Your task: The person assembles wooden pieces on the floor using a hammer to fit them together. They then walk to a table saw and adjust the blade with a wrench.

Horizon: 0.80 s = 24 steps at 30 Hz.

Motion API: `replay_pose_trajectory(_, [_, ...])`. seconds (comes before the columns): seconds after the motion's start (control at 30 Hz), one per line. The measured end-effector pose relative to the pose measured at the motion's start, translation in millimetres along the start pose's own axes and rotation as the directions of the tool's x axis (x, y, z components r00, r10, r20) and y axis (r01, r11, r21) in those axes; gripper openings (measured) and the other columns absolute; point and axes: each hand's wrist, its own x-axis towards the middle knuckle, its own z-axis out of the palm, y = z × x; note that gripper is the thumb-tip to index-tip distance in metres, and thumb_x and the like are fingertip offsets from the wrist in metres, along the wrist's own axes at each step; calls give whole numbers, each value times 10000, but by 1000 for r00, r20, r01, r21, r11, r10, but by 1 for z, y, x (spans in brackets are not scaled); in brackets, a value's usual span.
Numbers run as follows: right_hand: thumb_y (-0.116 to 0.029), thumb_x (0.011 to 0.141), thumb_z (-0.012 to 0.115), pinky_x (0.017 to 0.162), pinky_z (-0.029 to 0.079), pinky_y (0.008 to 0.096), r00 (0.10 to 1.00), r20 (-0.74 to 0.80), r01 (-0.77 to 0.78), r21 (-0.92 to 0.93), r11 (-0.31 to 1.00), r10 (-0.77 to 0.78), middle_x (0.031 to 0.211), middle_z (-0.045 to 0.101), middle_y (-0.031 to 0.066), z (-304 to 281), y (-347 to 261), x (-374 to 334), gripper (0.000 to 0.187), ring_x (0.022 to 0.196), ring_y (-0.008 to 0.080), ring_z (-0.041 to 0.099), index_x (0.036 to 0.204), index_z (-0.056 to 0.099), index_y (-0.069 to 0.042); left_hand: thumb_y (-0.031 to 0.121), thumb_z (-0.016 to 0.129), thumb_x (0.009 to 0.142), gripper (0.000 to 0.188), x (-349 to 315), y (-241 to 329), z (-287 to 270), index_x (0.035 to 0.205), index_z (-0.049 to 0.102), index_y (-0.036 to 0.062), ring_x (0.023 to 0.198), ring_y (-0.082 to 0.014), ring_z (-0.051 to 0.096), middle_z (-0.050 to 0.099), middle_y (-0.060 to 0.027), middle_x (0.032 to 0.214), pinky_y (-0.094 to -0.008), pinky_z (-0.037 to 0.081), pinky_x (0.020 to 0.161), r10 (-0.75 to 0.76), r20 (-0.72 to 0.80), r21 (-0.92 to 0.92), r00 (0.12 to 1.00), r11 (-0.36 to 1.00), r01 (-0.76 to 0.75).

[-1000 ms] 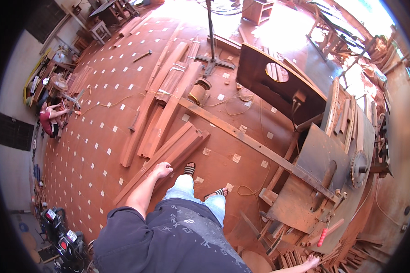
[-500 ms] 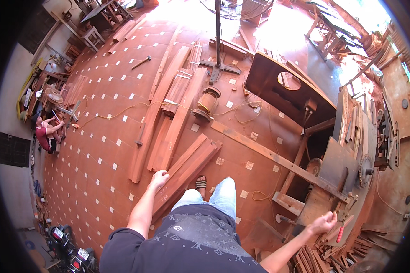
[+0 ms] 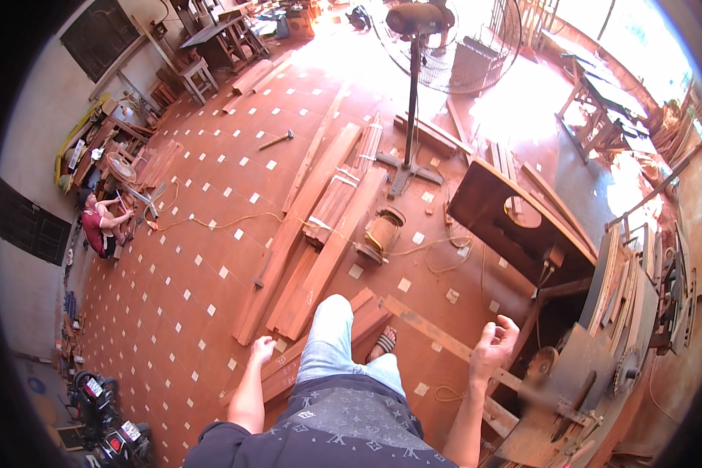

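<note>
Here, left hand [image 3: 263, 349] curled, right hand [image 3: 494, 348] relaxed (both seemingly empty); planks [image 3: 369, 318] beside the sandalled foot [image 3: 384, 342] could cause tripping.

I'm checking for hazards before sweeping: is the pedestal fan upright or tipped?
Upright: the pedestal fan stands on its spread-footed base, its pole rising to the caged head.

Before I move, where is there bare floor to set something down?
Tiles lie bare between the motorbikes and long planks, and left of the hammer. Crowded: the saw bench right of the right hand, and those planks ahead of the left hand.
</note>
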Motion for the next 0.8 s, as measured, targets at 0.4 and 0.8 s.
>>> replay_pose_trajectory(0.4, [-46, 932, 655, 654, 511, 309, 994, 112, -33, 98, 995, 22, 1058, 597, 67, 108, -43, 42, 232, 778, 147, 578, 1162, 633, -35, 327, 714, 926, 510, 36, 62, -27, 1390, 661, 123, 1043, -234, 724, 716, -127, 1296, -385, 633, 762, -261, 56, 98, 964, 962, 255])
replay_pose_trajectory(0.8, [-135, 900, 694, 820, 563, 408, 944, 185, -198, -348, 916, 274, 1209, 648, 185, 249, -87, 105, 407, 785, 257, 663, 1283, 626, -16, 246, 624, 986, 455, 301, 268, -119, 1419, 598, 111, 763, -127, 636, 703, -38, 1080, -322, 548, 575, -20, 270, 155, 963, 988, -23])
